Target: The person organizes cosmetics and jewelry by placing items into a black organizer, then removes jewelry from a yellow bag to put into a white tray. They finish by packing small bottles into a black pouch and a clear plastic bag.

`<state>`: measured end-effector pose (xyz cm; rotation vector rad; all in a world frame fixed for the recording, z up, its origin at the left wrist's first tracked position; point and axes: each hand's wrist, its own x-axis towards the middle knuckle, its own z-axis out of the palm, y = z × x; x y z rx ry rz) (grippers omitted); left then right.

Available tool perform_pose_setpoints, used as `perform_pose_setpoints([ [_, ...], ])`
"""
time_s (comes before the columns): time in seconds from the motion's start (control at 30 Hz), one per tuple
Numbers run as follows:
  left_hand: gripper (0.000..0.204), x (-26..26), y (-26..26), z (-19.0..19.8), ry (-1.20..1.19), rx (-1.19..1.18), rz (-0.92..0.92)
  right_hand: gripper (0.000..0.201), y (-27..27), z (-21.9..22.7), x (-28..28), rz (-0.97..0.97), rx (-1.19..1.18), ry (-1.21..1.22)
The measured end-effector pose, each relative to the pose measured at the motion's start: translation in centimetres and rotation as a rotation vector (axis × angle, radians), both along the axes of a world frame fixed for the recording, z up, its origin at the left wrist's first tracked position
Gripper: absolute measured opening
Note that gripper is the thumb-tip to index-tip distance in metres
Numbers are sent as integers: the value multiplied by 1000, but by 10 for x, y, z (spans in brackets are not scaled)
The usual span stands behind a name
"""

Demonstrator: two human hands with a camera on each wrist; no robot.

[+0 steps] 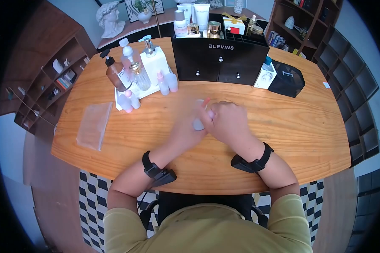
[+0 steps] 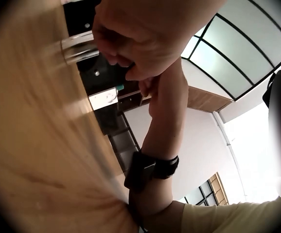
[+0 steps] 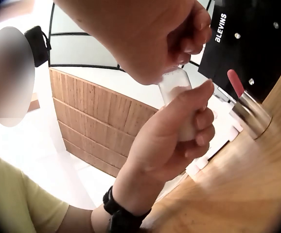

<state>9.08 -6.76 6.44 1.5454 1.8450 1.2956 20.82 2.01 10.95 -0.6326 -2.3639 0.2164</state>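
Observation:
A small translucent bottle [image 1: 199, 122] [image 3: 186, 128] is gripped by the left hand [image 1: 185, 130] [image 3: 167, 131], with fingers and thumb curled round its body. Above it the right hand [image 1: 229, 120] [image 3: 150, 36] has curled fingers at the bottle's top end, which they mostly cover. In the left wrist view the left hand [image 2: 140, 36] hides the bottle. A lipstick with a red tip and silver tube [image 3: 252, 114] stands upright on the table beyond the hands; its tip [image 1: 206, 101] shows just behind them.
A black drawer box [image 1: 219, 59] holding cosmetics stands at the back. Left of it, several bottles crowd a white tray [image 1: 150, 93]. A clear pouch [image 1: 93, 126] lies at the left. A white box [image 1: 265, 76] and black bag [image 1: 287, 79] stand at the back right.

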Motion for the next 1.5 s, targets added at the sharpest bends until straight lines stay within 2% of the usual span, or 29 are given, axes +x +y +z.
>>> perform_pose_setpoints([
  [0.07,47,0,0,-2,-83,-79,-55,50,-1,-3,-1,29,-1,35],
  [0.13,40,-1,-4,3,-144,-155,-172,48,3,-9,-1,119,-31,139],
  [0.23,29,-11,-8,15,-210,-483,-415,47,4,5,6,458,-752,248],
  [0.33,23,-9,-8,12,-328,-362,-445,50,3,11,6,398,-294,231],
  [0.43,26,0,-1,22,-165,-112,-323,53,1,21,11,208,8,43],
  [0.53,31,0,-2,3,-58,-62,-145,53,0,1,5,31,33,-98],
  [0.6,35,-1,-3,-1,-77,-55,-133,50,-2,-3,2,87,-57,-10],
  [0.7,38,-6,-8,2,-91,-108,-246,45,-4,2,4,196,-106,63],
  [0.83,18,-11,-7,-8,-184,-110,-404,38,-1,0,6,373,-86,182],
  [0.93,22,-9,-8,-1,-337,-97,-562,37,-1,-1,6,462,-139,221],
  [1.03,25,-15,-17,14,-481,-551,-647,35,-2,-1,8,616,-226,180],
  [1.13,29,-18,-17,-2,-624,-553,-833,38,-5,5,13,655,-206,188],
  [1.23,22,-10,-16,14,-532,-545,-559,44,-2,10,12,444,-33,67],
  [1.33,15,-9,1,-8,-135,98,-291,50,0,10,9,121,-33,-98],
  [1.43,12,-7,1,-2,-89,93,-214,41,0,13,7,97,-135,-225],
  [1.5,12,-7,-1,5,-88,90,-215,42,7,14,8,266,-47,-72],
])
